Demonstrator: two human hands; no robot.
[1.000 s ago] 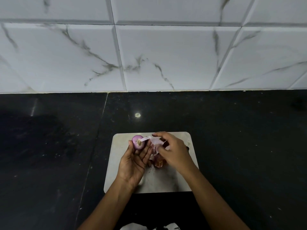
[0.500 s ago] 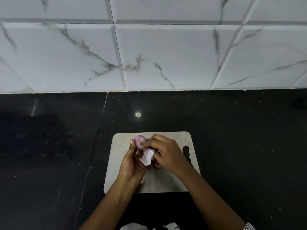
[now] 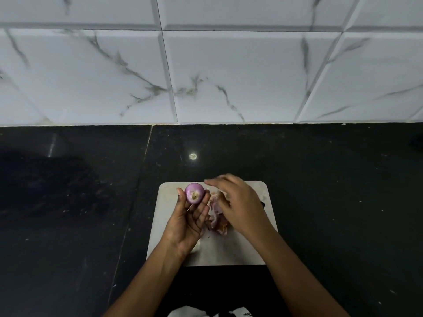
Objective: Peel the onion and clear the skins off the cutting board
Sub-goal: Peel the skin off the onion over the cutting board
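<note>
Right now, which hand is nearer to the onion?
Left. The left hand holds the onion; the right hand is just to its right, open above the skins.

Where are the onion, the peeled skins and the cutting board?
onion (image 3: 194,193): head view, on its pale end facing the camera.
skins (image 3: 217,221): head view, middle of the pile.
cutting board (image 3: 229,251): head view, bare near part.

White marble-look wall tiles (image 3: 229,76) with grey veins and bevelled edges fill the upper frame. Below them a glossy black stone countertop (image 3: 320,179) spans the lower half. A thin seam (image 3: 146,147) runs down left of centre, and a small round light reflection (image 3: 193,156) shines near the middle.
</note>
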